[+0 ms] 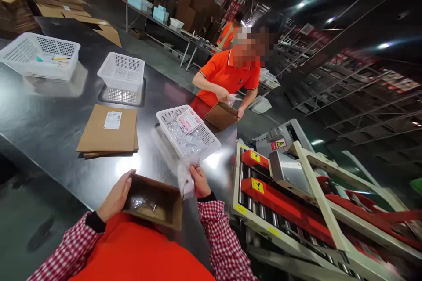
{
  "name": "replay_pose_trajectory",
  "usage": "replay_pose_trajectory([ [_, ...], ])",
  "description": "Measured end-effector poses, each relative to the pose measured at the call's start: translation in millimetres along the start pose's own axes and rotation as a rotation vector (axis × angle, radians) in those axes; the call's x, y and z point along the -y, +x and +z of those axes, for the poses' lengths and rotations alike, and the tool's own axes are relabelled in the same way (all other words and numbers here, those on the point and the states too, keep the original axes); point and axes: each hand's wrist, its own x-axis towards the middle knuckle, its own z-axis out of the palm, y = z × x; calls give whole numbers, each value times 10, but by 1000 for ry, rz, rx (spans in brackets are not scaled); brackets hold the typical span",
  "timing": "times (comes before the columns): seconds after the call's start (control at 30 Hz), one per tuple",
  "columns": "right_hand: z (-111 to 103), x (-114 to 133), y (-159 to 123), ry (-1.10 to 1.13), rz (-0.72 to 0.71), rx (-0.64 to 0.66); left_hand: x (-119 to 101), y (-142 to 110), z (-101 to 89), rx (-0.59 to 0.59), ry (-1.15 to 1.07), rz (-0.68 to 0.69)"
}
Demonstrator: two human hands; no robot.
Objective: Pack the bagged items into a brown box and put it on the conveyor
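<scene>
A small open cardboard box point(154, 202) sits at the near edge of the steel table point(49, 131), pressed against the person's orange vest. Inside it lie a few clear plastic packets, crumpled at the bottom. The left hand point(116, 196) grips the box's left wall, thumb over the rim and fingers wrapped down the outside. The right hand point(199, 181) is just beside the box's right corner, fingers pinched shut on a clear plastic bag point(184, 178) that hangs down from the grasp and brushes the box's edge. Both forearms wear red-and-white checked sleeves.

Just beyond the right hand stands a white plastic basket point(211, 138) heaped with more clear packets, with a pink-and-white printed card point(189, 121) lying on top. To the left of it, a stack of flattened cardboard point(105, 134) with a white label rests on the table. Farther back are two more white baskets: a smaller one point(121, 70) and a long one point(39, 55) holding a few small items.

Across the table a co-worker in an orange polo shirt point(227, 77) holds a brown box point(221, 116) at the table's far edge, hands busy at its top with something pale that I cannot make out. To the right, close by the table's end, stands a cream-framed machine point(296, 193) with red panels, yellow warning stickers and metal rollers. Shelving and further work tables fill the dim background.
</scene>
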Motion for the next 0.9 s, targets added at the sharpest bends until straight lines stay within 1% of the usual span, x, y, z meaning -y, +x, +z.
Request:
replay_pose_trajectory([
  [0.03, 79, 30, -86, -44, -38, -2, -5, 12, -2, -1, -13, -3],
  [0.07, 159, 66, -166, -122, -92, 24, -15, 27, -3, 3, -31, -8],
  [0.1, 242, 103, -242, -235, -162, 87, -29, 43, -5, 9, -56, -19],
  [0.17, 411, 164, -378, -526, -285, 289, -61, 62, -8, 23, -123, -51],
  [0.23, 567, 198, -483, -806, -310, 469, -76, 59, -8, 34, -190, -71],
  [0.3, 677, 218, -540, -983, -281, 556, -57, 38, -2, 34, -216, -61],
  [0.33, 703, 229, -547, -998, -279, 573, -35, 23, 2, 38, -208, -48],
  [0.37, 708, 245, -541, -968, -294, 571, -10, 8, 5, 51, -193, -34],
  [0.43, 659, 286, -497, -807, -300, 512, 41, -20, 3, 77, -148, -7],
  [0.53, 527, 321, -408, -537, -187, 319, 81, -31, -59, 55, -66, 9],
  [0.57, 498, 311, -388, -474, -149, 281, 86, -23, -103, 32, -36, 9],
  [0.63, 493, 251, -368, -388, -133, 252, 107, 12, -223, 4, 28, 12],
  [0.73, 583, 93, -290, -252, -107, 296, 214, 78, -412, -45, 96, -4],
  [0.77, 605, 40, -210, -210, -77, 292, 276, 93, -452, -71, 104, -26],
  [0.8, 605, -3, -87, -211, -44, 259, 350, 100, -473, -94, 101, -53],
  [0.83, 573, -29, 85, -257, -16, 193, 435, 96, -472, -115, 90, -78],
  [0.9, 392, -12, 572, -454, -2, -23, 627, 61, -414, -119, 52, -104],
])
